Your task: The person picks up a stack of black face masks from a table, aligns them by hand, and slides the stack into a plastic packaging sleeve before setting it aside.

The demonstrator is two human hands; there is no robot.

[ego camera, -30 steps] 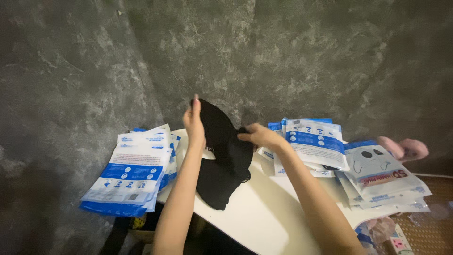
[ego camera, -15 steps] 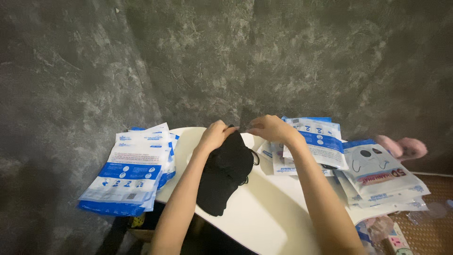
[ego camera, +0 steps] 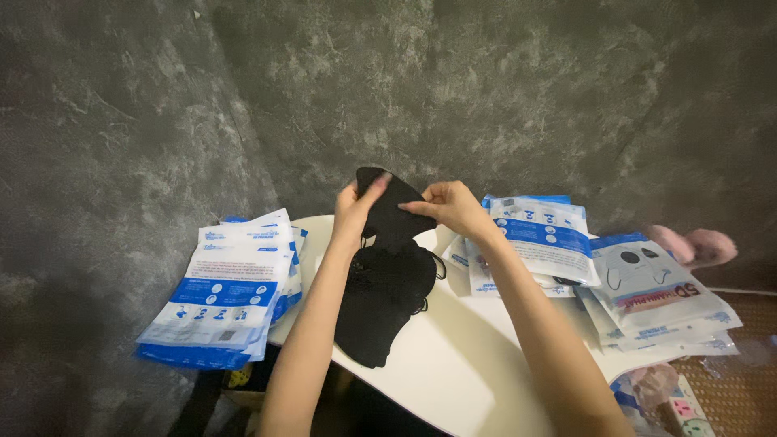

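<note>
1. Your left hand (ego camera: 354, 209) pinches the left edge of a black face mask (ego camera: 388, 202), thumb in front and fingers closed behind it.
2. Your right hand (ego camera: 449, 208) grips the same mask by its right edge, fingertips closed on the fabric.
3. The mask stands lifted between your two hands, above the bench (ego camera: 453, 372) and in front of the grey wall (ego camera: 486, 89).
4. Directly below your hands, a pile of black masks (ego camera: 382, 303) lies on the white bench, reaching toward its near edge.
5. A stack of blue-and-white packets (ego camera: 231, 291) sits left of your left forearm, overhanging the bench edge.
6. More blue-and-white packets (ego camera: 538, 239) lie fanned out just right of your right hand, with grey-printed pouches (ego camera: 655, 295) farther right.
</note>
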